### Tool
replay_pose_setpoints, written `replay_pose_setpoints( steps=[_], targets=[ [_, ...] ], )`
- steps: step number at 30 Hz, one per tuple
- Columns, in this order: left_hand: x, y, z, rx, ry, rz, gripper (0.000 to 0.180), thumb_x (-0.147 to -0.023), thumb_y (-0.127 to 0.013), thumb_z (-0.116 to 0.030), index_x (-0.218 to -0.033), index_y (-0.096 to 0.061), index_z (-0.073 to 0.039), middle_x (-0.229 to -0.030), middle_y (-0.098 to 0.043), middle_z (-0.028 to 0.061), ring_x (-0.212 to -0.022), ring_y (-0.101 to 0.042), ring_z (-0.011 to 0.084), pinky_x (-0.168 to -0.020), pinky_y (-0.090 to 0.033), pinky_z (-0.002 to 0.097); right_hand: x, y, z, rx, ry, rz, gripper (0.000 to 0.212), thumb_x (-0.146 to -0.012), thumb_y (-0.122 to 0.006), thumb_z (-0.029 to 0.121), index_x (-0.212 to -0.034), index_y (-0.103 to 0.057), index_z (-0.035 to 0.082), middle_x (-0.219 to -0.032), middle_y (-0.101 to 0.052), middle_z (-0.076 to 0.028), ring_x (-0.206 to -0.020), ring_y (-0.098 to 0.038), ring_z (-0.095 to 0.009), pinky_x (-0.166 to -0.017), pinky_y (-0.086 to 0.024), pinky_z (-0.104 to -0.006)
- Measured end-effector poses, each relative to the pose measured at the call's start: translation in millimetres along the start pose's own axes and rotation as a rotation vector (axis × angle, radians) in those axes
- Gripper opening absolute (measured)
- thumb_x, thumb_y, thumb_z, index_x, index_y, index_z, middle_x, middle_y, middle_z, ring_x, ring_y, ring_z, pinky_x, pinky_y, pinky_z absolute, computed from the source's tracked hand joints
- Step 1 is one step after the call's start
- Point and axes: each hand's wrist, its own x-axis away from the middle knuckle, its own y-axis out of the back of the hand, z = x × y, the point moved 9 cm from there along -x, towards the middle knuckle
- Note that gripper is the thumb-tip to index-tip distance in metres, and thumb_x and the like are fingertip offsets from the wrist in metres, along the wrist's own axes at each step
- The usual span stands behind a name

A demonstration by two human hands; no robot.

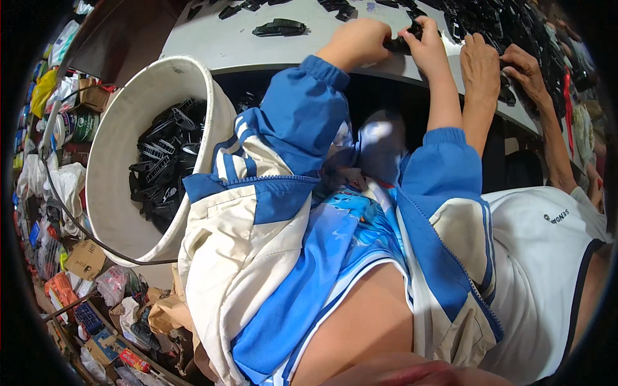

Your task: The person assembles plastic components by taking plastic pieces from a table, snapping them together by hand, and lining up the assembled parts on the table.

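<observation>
At the near edge of the pale table [225, 40], my left hand [364, 42] is closed, its fingertips on a small black plastic part [396, 45]. My right hand [430, 50] comes in from the right and pinches at the same spot, with black plastic between thumb and fingers. Whether the hands share one part or hold two touching pieces I cannot tell. A long black plastic part [280, 27] lies alone on the table, left of my left hand. More black parts [338, 8] are scattered beyond my hands.
To my left, a white bucket [209, 119] with a wire handle holds many black parts [164, 161]. At right, a co-worker's hands [480, 67] work at the table beside a large black heap [508, 22]. Bags, boxes and packages [87, 258] crowd the far left.
</observation>
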Motion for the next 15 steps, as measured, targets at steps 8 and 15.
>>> replay_pose_setpoints(
  steps=[8,15],
  targets=[
    [9,3,7,0.154,0.275,-0.236,0.035,-0.064,-0.05,-0.027,-0.091,-0.05,-0.003,-0.071,-0.054,0.0134,-0.069,-0.051,0.027,-0.059,-0.041,0.0338,-30,-19,-4,-0.01,-0.013,0.191,0.029,-0.069,-0.049,0.006,-0.094,-0.036,0.004,-0.088,-0.051,-0.008,-0.078,-0.048,-0.014,-0.064,-0.039,-0.0235],
    [-12,5,-10,0.097,-0.199,-0.016,0.043,-0.059,-0.043,-0.003,-0.099,-0.047,-0.019,-0.104,-0.045,0.0014,-0.083,-0.048,0.0224,-0.067,-0.041,0.0286,-31,42,1,-0.54,-0.205,0.049,0.035,-0.063,-0.038,0.0,-0.098,-0.035,0.0,-0.067,-0.043,-0.003,-0.052,-0.039,-0.007,-0.048,-0.035,-0.0186]
  ],
)
